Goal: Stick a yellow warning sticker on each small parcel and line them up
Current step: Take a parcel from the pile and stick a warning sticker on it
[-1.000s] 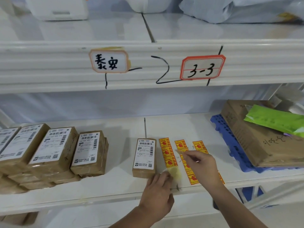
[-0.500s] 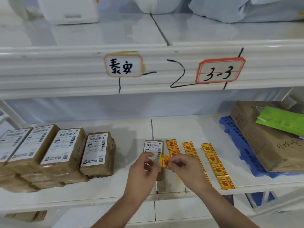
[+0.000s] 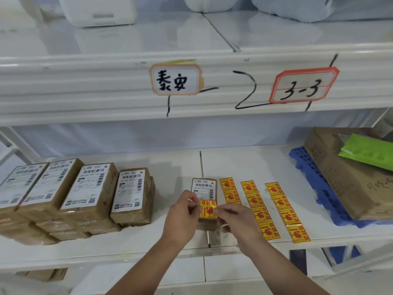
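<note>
A small brown parcel with a white label lies alone on the white shelf, near the middle. A yellow warning sticker with red print is held flat over the parcel's near half. My left hand pinches the sticker's left edge and my right hand pinches its right edge. Whether the sticker touches the parcel I cannot tell. Three strips of yellow stickers lie just right of the parcel. Several more labelled parcels are stacked at the left.
A blue plastic pallet at the right carries a large cardboard box with a green bag on top. The upper shelf edge bears two handwritten tags. White bags and a white box sit on the upper shelf.
A second ago my right hand was at the sticker strips and my left lay on the shelf edge. Both hands have since brought one sticker over the lone parcel and lowered it.
</note>
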